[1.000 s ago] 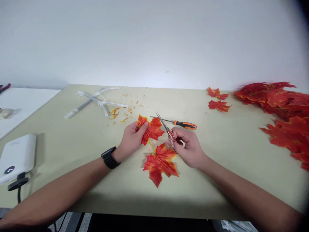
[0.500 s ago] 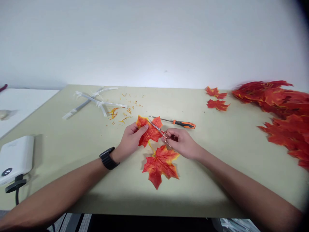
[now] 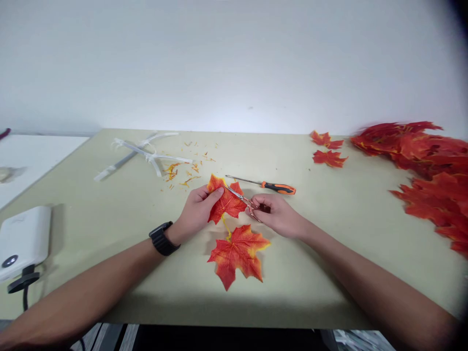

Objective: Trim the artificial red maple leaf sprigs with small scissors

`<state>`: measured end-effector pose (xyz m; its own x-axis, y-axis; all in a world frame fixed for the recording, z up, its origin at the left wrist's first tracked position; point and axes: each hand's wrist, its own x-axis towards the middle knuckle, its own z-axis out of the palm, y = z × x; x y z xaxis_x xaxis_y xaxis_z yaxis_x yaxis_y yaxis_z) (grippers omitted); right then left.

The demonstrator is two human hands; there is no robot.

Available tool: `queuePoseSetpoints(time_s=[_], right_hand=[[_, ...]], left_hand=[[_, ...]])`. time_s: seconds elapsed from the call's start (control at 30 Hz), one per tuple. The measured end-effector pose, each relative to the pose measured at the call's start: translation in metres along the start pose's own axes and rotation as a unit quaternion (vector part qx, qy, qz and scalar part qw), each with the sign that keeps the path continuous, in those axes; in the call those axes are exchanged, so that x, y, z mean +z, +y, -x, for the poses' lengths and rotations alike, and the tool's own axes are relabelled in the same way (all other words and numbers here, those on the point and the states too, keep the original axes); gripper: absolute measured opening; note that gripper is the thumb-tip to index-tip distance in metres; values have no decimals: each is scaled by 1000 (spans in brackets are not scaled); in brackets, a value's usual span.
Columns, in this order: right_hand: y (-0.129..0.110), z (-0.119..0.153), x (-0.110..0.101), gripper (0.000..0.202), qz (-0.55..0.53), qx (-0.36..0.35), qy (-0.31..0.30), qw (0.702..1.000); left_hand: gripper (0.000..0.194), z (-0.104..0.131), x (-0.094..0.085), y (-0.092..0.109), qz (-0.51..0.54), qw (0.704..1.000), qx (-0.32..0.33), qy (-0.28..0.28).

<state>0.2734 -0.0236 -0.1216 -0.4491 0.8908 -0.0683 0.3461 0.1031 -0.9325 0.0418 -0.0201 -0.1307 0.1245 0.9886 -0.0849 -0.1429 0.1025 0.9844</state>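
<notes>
- Taking 12 o'clock as the far side of the tabletop (image 3: 175,292), the scissors (image 3: 244,199) have swung from about 11 towards 10 o'clock; their blades, which stood beside the upper leaf (image 3: 230,204), now lie across it, near its yellow edge.
- That suggests the work has gone from lining up the blades to cutting, or its brink; whether they have bitten in cannot be told.
- The left hand (image 3: 199,209) keeps its grip closed on the upper leaf's 9 o'clock side, thumb on top.
- The right hand (image 3: 276,215), at 4 o'clock from that leaf, has its grip around the scissors' handles.
- The lower leaf (image 3: 239,256), at 6 o'clock from the upper leaf, has turned, its tip going from 6 towards 7 o'clock. A yellow stem (image 3: 226,228) seems to join the 2 leaves, so they probably shift together.
- The yellow scraps (image 3: 171,171) at 10 o'clock look the same; no fresh offcut shows.
- The screwdriver (image 3: 280,187) stays at 2 o'clock, untouched.
- The leaf heap (image 3: 435,151), near 3 o'clock, is likewise unchanged.
</notes>
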Motion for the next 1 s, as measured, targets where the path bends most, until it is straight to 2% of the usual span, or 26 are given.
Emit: queuePoseSetpoints(time_s=[0.13, 0.4, 0.7, 0.87, 1.0], right_hand=[[2, 0, -2, 34, 10, -5, -2, 1000], [-1, 0, -7, 38, 128, -40, 13, 991], [-3, 0, -10, 37, 197, -74, 15, 977], [-5, 0, -10, 36, 220, -89, 17, 971], [-6, 0, -11, 36, 223, -80, 14, 971]], left_hand=[[38, 0, 0, 2, -16, 1000, -2, -10], [37, 0, 0, 7, -36, 999, -13, -11], [34, -1, -4, 5, -76, 997, -11, -9], [32, -1, -4, 6, -112, 994, 4, 18], [27, 1, -5, 8, -103, 995, 9, -4]])
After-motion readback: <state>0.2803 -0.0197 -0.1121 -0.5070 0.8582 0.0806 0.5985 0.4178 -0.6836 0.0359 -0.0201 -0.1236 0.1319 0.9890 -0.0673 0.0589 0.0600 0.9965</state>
